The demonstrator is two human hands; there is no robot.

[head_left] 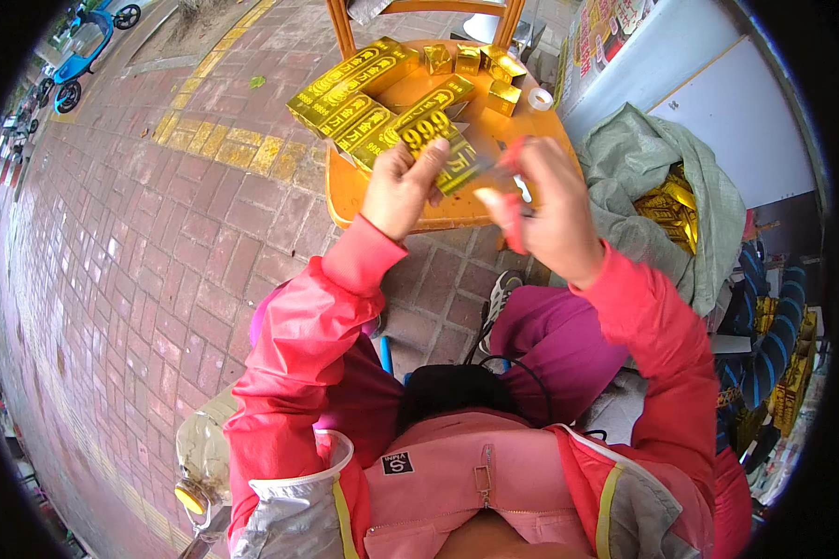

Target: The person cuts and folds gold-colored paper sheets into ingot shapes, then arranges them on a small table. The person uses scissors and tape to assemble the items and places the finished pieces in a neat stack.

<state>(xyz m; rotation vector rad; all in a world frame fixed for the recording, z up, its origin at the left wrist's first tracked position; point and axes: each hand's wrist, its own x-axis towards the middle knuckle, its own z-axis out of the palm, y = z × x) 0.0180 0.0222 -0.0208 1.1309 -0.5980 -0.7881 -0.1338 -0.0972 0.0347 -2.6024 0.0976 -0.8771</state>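
My left hand point(403, 191) pinches a gold printed packet point(455, 168) over the front part of an orange wooden chair seat point(347, 191). Red-handled scissors point(510, 222) are in my right hand point(559, 210), blurred by motion. Their blades point toward the packet's right end; whether they touch it I cannot tell. Just beyond my left hand, several long gold boxes point(354, 82) lie on the seat. Farther back on it stand several small gold cube-shaped boxes point(503, 97), and a roll of white tape point(540, 99) lies near the seat's right edge.
To the right, a pale green woven sack point(615, 154) gapes around shiny gold pieces point(673, 207). A white panel point(741, 126) rises behind it. A large plastic bottle with a yellow cap point(192, 496) stands at lower left. A blue scooter point(86, 48) is parked far left on brick paving point(158, 270).
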